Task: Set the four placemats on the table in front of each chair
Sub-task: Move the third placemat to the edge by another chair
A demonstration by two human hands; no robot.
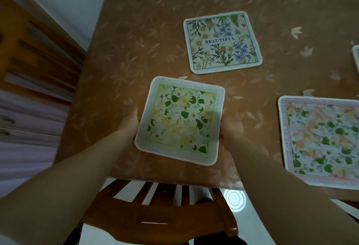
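A green and yellow floral placemat (180,120) is held over the near edge of the brown table (136,37), tilted a little. My left hand (129,122) grips its left edge and my right hand (231,128) grips its right edge. Farther back lies a placemat printed BEAUTIFUL (222,41). A pink floral placemat (322,141) lies flat at the right. A sliver of a fourth placemat (356,58) shows at the right border.
A wooden chair (159,211) stands pushed up to the table's near edge, right below the held mat. A wooden cabinet with drawers (35,70) lines the left side. White floor shows under the chair.
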